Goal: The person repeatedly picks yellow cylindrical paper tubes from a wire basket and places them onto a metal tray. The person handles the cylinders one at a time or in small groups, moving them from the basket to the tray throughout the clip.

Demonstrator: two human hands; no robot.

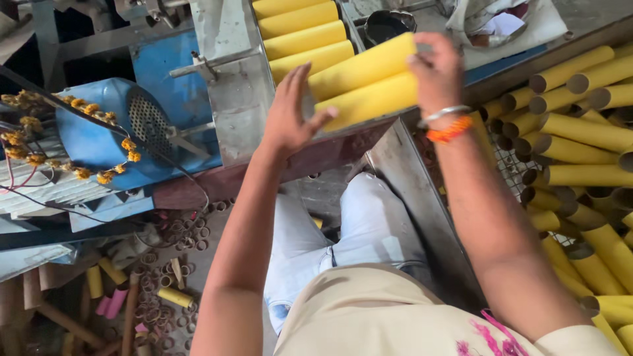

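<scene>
So the person is sitting right at a metal chute (pixel 237 99) on some kind of machine, holding two yellow cardboard tubes (pixel 366 82) lengthwise between both hands. The left hand (pixel 290 112) is flat against the near ends of the tubes, fingers (pixel 297 82) spread apart and pointing up, more pressing than gripping. The right hand (pixel 436 69) caps the far ends, fingers curled down over them, so the pair is basically squeezed end to end between the two palms. The tubes sit stacked one just above the other, tilted a bit, hovering over the lower end of the chute. Further up the chute there's a row of more yellow tubes (pixel 300 33) lying side by side, touching each other. On the right wrist there's a silver bangle (pixel 443 113) and an orange thread band (pixel 448 132) just below it. Off to the right is a big heap of the same yellow tubes (pixel 580 158) in a wire-mesh bin. To the left sits a blue motor (pixel 112 128) with a marigold garland (pixel 79 142) draped over it, and the floor (pixel 198 264) below is littered with little cardboard rings (pixel 188 234) and cut-off scraps.
</scene>
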